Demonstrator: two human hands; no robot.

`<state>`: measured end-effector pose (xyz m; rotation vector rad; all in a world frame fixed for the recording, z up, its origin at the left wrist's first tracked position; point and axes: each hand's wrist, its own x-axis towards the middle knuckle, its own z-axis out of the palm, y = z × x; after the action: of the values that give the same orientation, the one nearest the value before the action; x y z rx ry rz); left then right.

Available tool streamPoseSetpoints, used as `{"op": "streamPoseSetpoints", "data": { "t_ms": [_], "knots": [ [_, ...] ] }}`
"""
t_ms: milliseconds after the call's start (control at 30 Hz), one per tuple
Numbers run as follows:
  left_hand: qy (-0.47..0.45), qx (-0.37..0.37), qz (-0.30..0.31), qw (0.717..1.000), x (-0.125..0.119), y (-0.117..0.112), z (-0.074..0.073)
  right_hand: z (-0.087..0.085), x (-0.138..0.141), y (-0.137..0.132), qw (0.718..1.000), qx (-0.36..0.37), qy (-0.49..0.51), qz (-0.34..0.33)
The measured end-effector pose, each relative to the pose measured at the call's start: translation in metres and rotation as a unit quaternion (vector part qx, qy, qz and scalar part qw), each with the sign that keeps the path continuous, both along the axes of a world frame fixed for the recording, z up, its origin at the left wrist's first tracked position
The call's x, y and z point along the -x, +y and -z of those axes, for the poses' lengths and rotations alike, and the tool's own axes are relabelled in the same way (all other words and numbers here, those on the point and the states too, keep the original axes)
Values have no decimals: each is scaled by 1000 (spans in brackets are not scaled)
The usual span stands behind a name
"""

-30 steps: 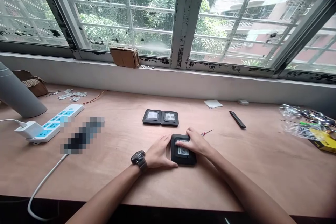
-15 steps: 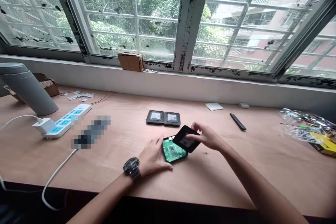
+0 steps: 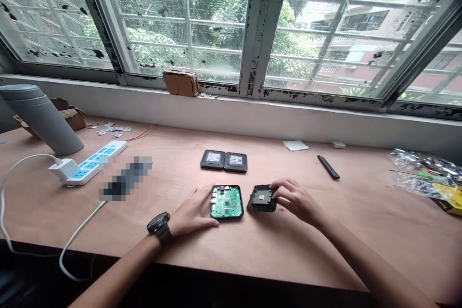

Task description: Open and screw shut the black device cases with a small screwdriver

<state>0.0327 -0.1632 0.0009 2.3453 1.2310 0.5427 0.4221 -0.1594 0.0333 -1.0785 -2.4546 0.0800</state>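
Note:
A small black device base [image 3: 226, 201] lies on the wooden desk [image 3: 252, 250] with its green circuit board showing. My left hand [image 3: 193, 211], with a wristwatch, rests flat against its left edge, fingers spread. Just to the right lies the black cover [image 3: 262, 198], inner side up. My right hand [image 3: 298, 199] touches the cover's right edge with curled fingers. Two closed black devices [image 3: 224, 160] sit side by side a little farther back.
A white and blue power strip [image 3: 92, 162] with a plug and white cable lies at the left, beside a grey cylinder [image 3: 39, 118]. A black stick [image 3: 328, 167], a white pad [image 3: 295, 145] and crinkled plastic bags [image 3: 422, 168] are at the right. A cardboard box [image 3: 181, 83] sits on the sill.
My right hand lifted the black cover off the device, carried it right and set it down flipped over. The green board is now exposed. My left hand slid slightly left.

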Motion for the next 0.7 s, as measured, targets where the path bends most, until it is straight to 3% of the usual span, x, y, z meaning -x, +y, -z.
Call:
{"op": "streamPoseSetpoints", "data": {
  "t_ms": [100, 200, 333, 467, 567, 700],
  "knots": [
    [-16, 11, 19, 1000, -7, 13, -1, 33, -18, -5, 998, 24, 42, 33],
    [-8, 15, 43, 999, -14, 23, 0, 51, -26, -10, 995, 57, 71, 47],
    [40, -3, 56, 998, -12, 32, 7, 52, -29, -19, 988, 100, 91, 69],
    [110, -44, 62, 991, 0, 35, 20, 48, -35, -33, 976, 133, 109, 132],
    [138, -69, 64, 986, 5, 35, 27, 52, -43, -39, 970, 166, 61, 169],
    [156, -74, 68, 983, 5, 35, 28, 60, -50, -39, 969, 192, -13, 155]
  ]
}}
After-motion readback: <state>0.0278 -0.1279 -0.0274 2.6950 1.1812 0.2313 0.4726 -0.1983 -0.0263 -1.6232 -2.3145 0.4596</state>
